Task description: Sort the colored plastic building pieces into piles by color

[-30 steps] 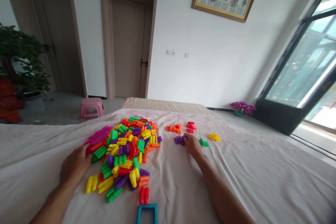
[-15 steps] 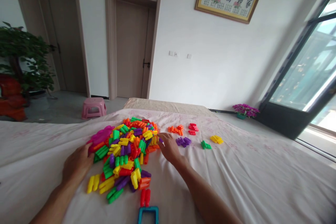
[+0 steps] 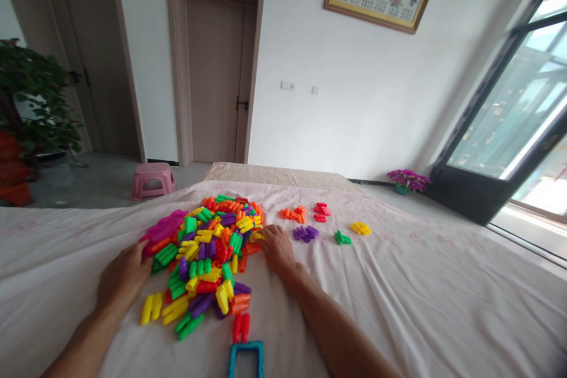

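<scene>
A heap of plastic bullet-shaped building blocks (image 3: 206,251) in red, orange, yellow, green and purple lies on the cloth between my hands. My left hand (image 3: 123,274) is closed at the near edge of a magenta scalloped tray (image 3: 165,229) on the heap's left side; its fingertips are partly hidden. At the right edge of the heap, my right hand (image 3: 278,250) has its fingers bent and pinched onto a yellow block (image 3: 257,236). Small sorted groups lie beyond it: orange blocks (image 3: 293,214), red blocks (image 3: 322,212), purple blocks (image 3: 305,233), green blocks (image 3: 342,238) and yellow blocks (image 3: 361,228).
A blue rectangular frame (image 3: 246,345) lies at the near edge, just below a loose red block (image 3: 241,328). Wrinkled pale cloth (image 3: 420,307) covers the table. Beyond it stand a pink stool (image 3: 153,181) and a potted flower plant (image 3: 406,180).
My right hand's fingers have closed in on the yellow block, and a purple piece seen by them earlier is out of sight. My left hand stays at the tray. The view has shifted slightly.
</scene>
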`<state>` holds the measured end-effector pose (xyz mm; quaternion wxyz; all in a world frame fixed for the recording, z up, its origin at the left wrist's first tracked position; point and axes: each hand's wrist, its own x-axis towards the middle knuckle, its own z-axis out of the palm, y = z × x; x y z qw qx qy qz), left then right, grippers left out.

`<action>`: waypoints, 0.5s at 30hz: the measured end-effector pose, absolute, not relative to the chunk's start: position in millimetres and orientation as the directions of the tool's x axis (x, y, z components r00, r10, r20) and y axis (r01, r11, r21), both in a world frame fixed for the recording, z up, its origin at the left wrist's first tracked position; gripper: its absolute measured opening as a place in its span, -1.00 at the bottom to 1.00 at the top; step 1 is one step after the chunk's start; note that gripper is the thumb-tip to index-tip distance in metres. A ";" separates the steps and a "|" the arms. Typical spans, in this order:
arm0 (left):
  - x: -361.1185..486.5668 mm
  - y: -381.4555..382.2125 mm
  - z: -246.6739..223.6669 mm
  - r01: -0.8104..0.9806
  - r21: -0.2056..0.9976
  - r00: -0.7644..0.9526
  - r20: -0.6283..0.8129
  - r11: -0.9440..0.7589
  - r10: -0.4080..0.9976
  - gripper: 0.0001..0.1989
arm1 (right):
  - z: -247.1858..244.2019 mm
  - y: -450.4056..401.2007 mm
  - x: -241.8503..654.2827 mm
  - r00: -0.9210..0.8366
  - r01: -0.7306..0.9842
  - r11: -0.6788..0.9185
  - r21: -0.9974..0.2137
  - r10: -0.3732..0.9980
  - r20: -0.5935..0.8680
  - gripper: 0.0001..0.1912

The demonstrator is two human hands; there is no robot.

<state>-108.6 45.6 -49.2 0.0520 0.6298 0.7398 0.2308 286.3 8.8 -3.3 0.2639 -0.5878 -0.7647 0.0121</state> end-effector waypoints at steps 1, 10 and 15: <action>-108.7 45.7 -49.3 0.912 0.396 -0.204 0.211 0.107 0.956 -0.41 | -3.2 8.2 287.9 -0.161 0.886 0.311 -0.343 0.902 0.401 -0.76; -119.4 57.5 -67.0 0.924 0.369 -0.187 0.219 0.096 0.958 -0.40 | -0.9 24.2 334.8 0.218 0.756 0.188 -0.627 0.831 0.512 -0.74; -124.6 62.2 -73.0 0.925 0.366 -0.186 0.212 0.099 0.959 -0.38 | 1.7 34.0 381.9 0.455 0.604 0.123 -0.788 0.758 0.467 -0.64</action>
